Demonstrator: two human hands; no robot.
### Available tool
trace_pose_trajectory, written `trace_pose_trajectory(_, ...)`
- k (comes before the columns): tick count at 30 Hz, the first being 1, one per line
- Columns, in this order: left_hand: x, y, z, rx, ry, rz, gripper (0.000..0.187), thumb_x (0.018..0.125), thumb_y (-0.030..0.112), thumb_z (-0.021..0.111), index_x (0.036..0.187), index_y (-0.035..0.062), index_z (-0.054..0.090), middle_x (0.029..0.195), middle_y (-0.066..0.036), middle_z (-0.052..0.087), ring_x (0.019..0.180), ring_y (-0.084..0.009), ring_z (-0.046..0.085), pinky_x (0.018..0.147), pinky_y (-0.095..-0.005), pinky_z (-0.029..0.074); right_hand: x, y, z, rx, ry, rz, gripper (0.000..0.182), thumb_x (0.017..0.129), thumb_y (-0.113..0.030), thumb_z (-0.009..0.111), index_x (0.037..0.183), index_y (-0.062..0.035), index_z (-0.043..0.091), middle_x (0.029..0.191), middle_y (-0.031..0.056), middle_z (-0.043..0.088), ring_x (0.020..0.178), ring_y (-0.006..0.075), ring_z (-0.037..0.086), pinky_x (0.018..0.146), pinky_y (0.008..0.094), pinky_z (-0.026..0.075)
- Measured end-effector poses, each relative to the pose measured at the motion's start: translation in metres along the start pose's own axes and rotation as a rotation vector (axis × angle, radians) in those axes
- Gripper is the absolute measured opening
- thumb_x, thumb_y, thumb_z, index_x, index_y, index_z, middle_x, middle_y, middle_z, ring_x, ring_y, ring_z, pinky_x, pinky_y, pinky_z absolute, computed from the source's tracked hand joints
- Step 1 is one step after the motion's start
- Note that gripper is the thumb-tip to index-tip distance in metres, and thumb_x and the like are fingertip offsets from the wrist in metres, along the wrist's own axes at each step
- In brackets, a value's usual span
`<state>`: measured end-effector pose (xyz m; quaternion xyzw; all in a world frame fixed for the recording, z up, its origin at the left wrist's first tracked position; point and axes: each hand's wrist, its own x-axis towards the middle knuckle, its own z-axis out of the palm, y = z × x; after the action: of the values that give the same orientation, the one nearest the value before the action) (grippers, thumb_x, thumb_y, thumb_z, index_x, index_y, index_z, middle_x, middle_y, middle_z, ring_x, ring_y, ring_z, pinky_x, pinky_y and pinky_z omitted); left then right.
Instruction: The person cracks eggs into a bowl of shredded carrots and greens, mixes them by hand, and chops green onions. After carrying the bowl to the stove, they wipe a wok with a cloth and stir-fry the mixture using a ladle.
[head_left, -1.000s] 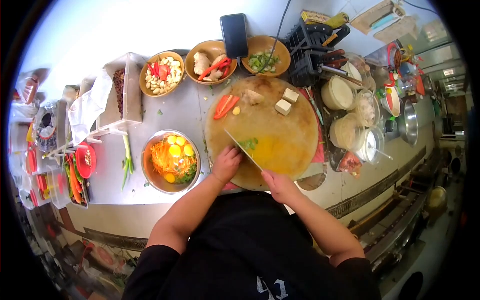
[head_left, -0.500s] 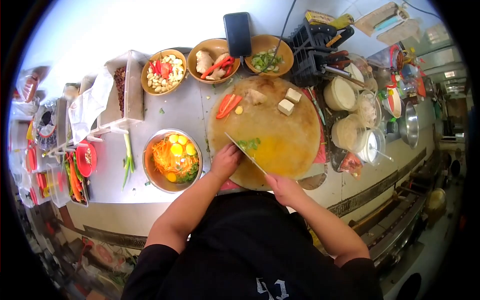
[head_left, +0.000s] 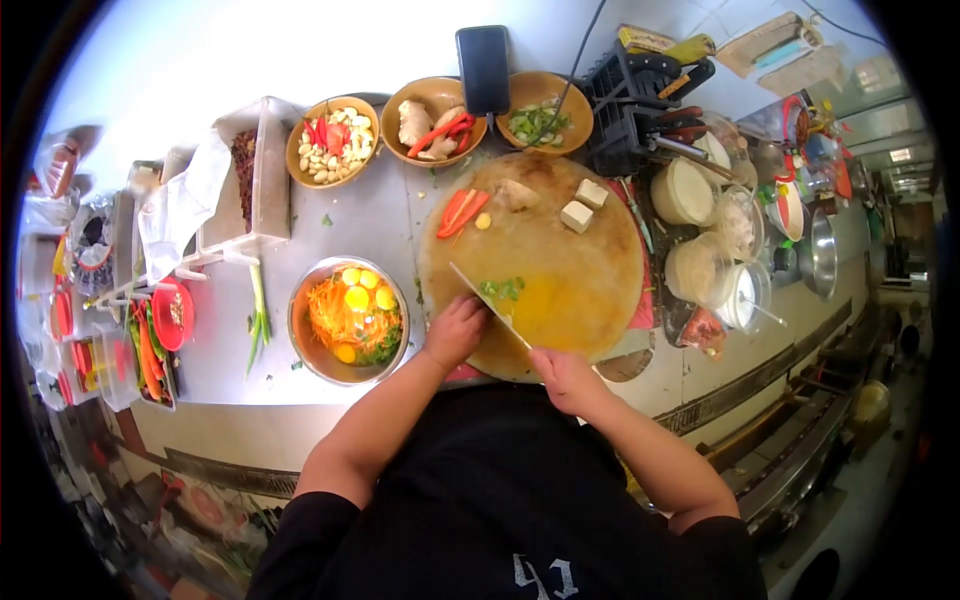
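A knife (head_left: 492, 307) is gripped by its handle in the closed right hand (head_left: 568, 381), its blade slanted over the near left part of a round chopping board (head_left: 560, 325). The left hand (head_left: 457, 330) is set on the board beside the blade, fingers curled; whether anything is pinched beneath them cannot be told. The two hands are held apart, with the blade between them. Chopped greens (head_left: 502, 289) are gathered on the board just beyond the blade. Farther back on the same board, red pepper pieces (head_left: 462, 212), a small yellow slice (head_left: 483, 221), a piece of ginger (head_left: 515, 195) and two tofu blocks (head_left: 577, 216) are laid out. To the left of the board, a metal bowl (head_left: 297, 330) is filled with shredded carrot (head_left: 330, 310), egg yolks (head_left: 357, 297) and chopped herbs (head_left: 382, 348).
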<state>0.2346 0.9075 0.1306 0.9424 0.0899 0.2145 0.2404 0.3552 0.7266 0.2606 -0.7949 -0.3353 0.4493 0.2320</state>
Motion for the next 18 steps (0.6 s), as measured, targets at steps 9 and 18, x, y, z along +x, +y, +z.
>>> trace_pose_trajectory(9, -0.002, -0.004, 0.004, 0.016, -0.011, 0.052, 0.027, 0.069, 0.008, 0.060, 0.095, 0.0066, 0.067, 0.101, -0.008, 0.063, 0.098, -0.0264, 0.058, 0.086, -0.0338, 0.049, 0.028, 0.000, -0.002, 0.111, -0.024, -0.017, 0.042, 0.099, -0.035, 0.040, 0.095, 0.0008, 0.060, 0.089, 0.0263, 0.061, 0.087, 0.0439, 0.058, 0.077, 0.0439, 0.046)
trace_pose_trajectory(18, -0.011, -0.010, 0.008, 0.050, -0.043, 0.036, 0.027, 0.071, 0.009, 0.058, 0.096, 0.0055, 0.067, 0.102, -0.008, 0.063, 0.097, -0.0263, 0.058, 0.086, -0.0337, 0.049, 0.020, -0.002, 0.021, -0.038, 0.057, 0.002, 0.044, 0.099, -0.038, 0.040, 0.098, -0.0007, 0.062, 0.092, 0.0267, 0.062, 0.087, 0.0445, 0.058, 0.078, 0.0448, 0.046)
